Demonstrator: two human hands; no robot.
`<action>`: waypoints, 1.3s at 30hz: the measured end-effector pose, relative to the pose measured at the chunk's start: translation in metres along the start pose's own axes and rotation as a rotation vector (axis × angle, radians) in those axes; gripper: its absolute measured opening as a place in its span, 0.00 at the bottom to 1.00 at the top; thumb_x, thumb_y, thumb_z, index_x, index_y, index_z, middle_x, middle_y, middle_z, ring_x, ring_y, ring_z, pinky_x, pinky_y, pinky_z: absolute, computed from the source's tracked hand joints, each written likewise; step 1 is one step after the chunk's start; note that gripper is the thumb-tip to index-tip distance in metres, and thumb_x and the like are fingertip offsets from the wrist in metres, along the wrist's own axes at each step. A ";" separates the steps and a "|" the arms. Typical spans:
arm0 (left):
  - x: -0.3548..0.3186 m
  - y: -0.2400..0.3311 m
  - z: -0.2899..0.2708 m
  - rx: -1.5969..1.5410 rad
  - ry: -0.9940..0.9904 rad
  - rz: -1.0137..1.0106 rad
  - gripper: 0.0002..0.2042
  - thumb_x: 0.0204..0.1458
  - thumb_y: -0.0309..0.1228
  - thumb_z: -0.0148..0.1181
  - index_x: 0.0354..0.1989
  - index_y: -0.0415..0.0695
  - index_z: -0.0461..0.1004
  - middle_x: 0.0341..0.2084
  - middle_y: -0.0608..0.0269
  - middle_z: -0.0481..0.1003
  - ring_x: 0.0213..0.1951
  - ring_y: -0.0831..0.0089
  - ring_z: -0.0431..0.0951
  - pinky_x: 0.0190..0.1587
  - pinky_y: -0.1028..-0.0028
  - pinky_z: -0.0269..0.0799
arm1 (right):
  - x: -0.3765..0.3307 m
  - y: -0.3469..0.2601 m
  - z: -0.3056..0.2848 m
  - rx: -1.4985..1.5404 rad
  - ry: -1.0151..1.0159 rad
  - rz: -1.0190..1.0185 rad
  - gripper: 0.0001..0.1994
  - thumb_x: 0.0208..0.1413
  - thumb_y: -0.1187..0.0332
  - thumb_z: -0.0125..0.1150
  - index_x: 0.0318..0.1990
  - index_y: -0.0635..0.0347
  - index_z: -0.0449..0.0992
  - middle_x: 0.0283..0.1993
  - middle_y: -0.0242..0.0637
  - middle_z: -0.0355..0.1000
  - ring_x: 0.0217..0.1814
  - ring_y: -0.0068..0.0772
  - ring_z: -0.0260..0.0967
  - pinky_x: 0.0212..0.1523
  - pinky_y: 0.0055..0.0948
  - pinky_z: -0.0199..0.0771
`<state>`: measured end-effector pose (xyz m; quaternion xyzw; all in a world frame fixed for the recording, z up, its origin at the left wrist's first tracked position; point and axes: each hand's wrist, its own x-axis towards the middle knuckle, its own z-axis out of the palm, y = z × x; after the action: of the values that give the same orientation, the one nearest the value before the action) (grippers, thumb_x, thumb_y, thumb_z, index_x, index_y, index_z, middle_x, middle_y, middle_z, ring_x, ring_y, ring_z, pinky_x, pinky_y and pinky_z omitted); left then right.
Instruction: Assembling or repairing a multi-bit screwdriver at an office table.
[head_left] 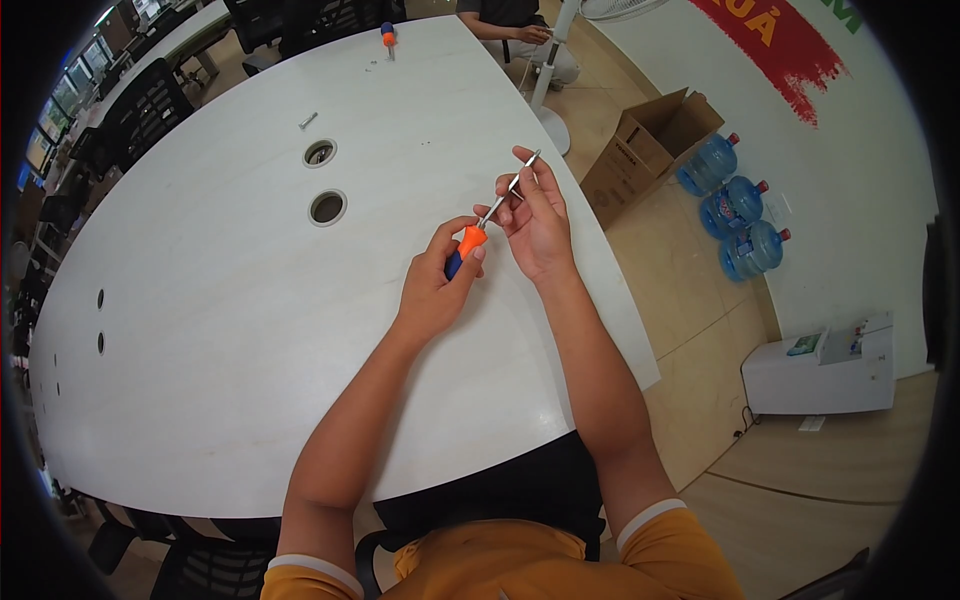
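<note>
Screwdriver (478, 228) is held above the tabletop (220, 330): its orange-and-blue handle is wrapped by the left hand (437, 285) fingers, its metal shaft pinched between the right hand (537, 222) fingertips. Two screwdrivers are counted, the second (387, 36) lying far beyond the fingers. Both forearms are raised, wrists bent inward.

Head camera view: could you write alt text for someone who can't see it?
Seen from above, a person's left hand grips the orange-and-blue handle of a screwdriver while the right hand pinches its metal shaft over a white table. A second screwdriver and a bolt lie farther away on the table; a cardboard box and blue water bottles stand on the floor at right.
</note>
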<state>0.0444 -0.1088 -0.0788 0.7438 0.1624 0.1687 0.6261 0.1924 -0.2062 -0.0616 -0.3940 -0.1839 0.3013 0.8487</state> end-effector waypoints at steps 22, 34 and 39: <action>0.000 0.000 0.000 -0.006 -0.012 -0.021 0.19 0.70 0.39 0.57 0.66 0.48 0.69 0.27 0.69 0.77 0.22 0.85 0.67 0.26 0.78 0.64 | 0.001 0.000 0.000 -0.013 0.005 0.002 0.18 0.76 0.59 0.50 0.67 0.51 0.66 0.37 0.30 0.72 0.27 0.16 0.64 0.51 0.42 0.86; 0.001 -0.001 0.000 0.001 -0.008 -0.001 0.20 0.70 0.39 0.57 0.66 0.49 0.69 0.27 0.69 0.77 0.23 0.85 0.68 0.26 0.78 0.66 | 0.001 0.000 -0.001 0.001 0.013 -0.005 0.18 0.75 0.59 0.54 0.66 0.52 0.68 0.37 0.29 0.71 0.27 0.17 0.63 0.51 0.44 0.87; 0.000 -0.002 0.000 -0.002 0.001 -0.002 0.20 0.70 0.39 0.57 0.66 0.49 0.69 0.27 0.69 0.78 0.23 0.85 0.68 0.26 0.77 0.66 | 0.001 0.000 0.001 -0.002 0.015 -0.001 0.18 0.75 0.58 0.54 0.67 0.52 0.68 0.37 0.29 0.71 0.27 0.17 0.62 0.50 0.43 0.88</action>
<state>0.0444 -0.1087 -0.0808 0.7429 0.1632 0.1686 0.6269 0.1925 -0.2049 -0.0615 -0.3971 -0.1782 0.2977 0.8497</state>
